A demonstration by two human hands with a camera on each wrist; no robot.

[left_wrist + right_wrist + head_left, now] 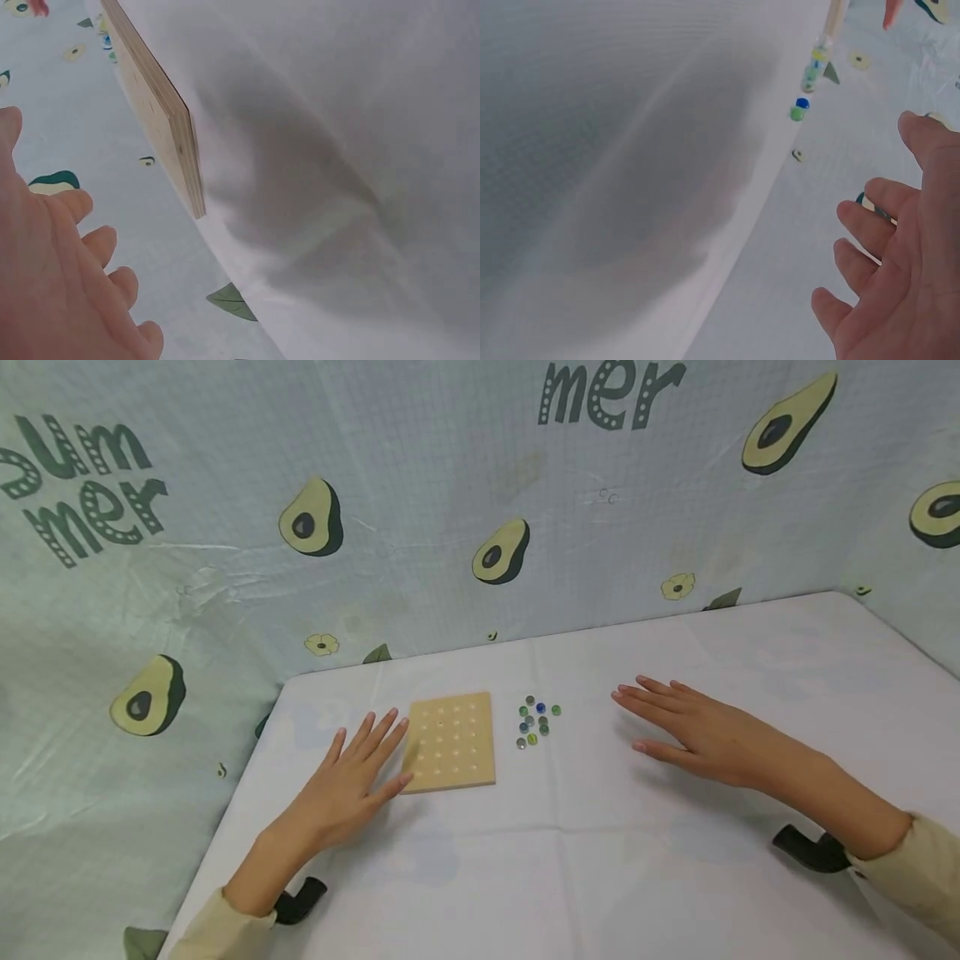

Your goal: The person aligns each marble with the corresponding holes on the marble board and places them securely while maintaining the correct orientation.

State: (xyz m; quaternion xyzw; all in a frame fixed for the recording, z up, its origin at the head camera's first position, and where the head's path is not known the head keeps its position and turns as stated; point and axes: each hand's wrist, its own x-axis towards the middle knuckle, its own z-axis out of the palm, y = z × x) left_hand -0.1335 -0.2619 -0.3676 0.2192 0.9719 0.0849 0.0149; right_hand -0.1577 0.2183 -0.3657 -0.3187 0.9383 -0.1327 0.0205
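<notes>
A square wooden board (450,742) with rows of small round hollows lies on the white table. Its layered plywood edge (176,124) shows in the left wrist view. Just right of it sits a loose group of glass marbles (543,721), clear, green, blue and yellow-green. My left hand (348,785) hovers at the board's left side, fingers spread, its fingertips overlapping the board's edge in the head view. My right hand (697,731) is held above the table to the right of the marbles, fingers straight and palm down, holding nothing.
The table (600,860) has a white cover with faint creases. Behind and to the left hangs a pale curtain (405,585) printed with avocados and lettering. Black straps (300,902) sit at both wrists, below beige sleeves.
</notes>
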